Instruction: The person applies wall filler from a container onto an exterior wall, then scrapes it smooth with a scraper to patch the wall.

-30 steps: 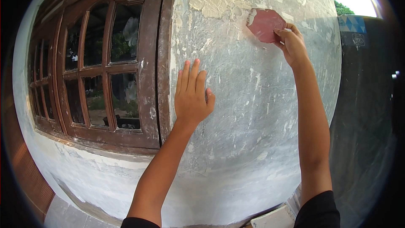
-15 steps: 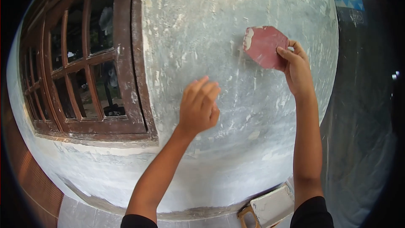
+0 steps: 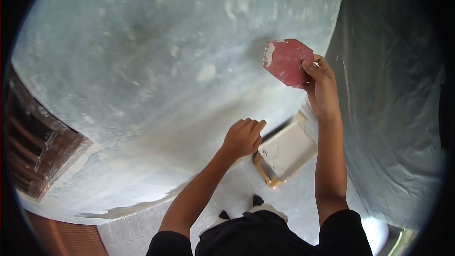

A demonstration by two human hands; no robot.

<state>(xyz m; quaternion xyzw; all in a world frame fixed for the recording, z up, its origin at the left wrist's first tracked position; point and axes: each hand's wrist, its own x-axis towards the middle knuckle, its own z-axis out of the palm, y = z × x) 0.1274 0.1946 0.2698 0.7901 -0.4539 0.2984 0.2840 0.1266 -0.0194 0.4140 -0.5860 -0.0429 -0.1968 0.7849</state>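
My right hand (image 3: 323, 85) grips a red, roughly octagonal putty spreader (image 3: 290, 62) by its right edge, thumb on the near face. Whitish putty coats the spreader's left edge. It is held up in front of the grey plastered wall (image 3: 142, 57), which carries pale patches and streaks. Lower and to the left, my left hand (image 3: 243, 137) hangs in front of the wall with its fingers curled in a loose fist, nothing showing in it. Beyond this hand, to the right, is a shallow tray (image 3: 290, 149) with pale material in it.
The tray rests on a yellowish wooden support (image 3: 268, 173) on the grey tiled floor (image 3: 227, 237), near the wall's foot. A dark plastic sheet (image 3: 384, 114) hangs at the right. At the left is the corner of a brown window frame (image 3: 52, 156).
My view has tilted down and to the right, so the tray and floor show more and the window less. My right hand still holds the spreader; my left hand's fingers are more curled.
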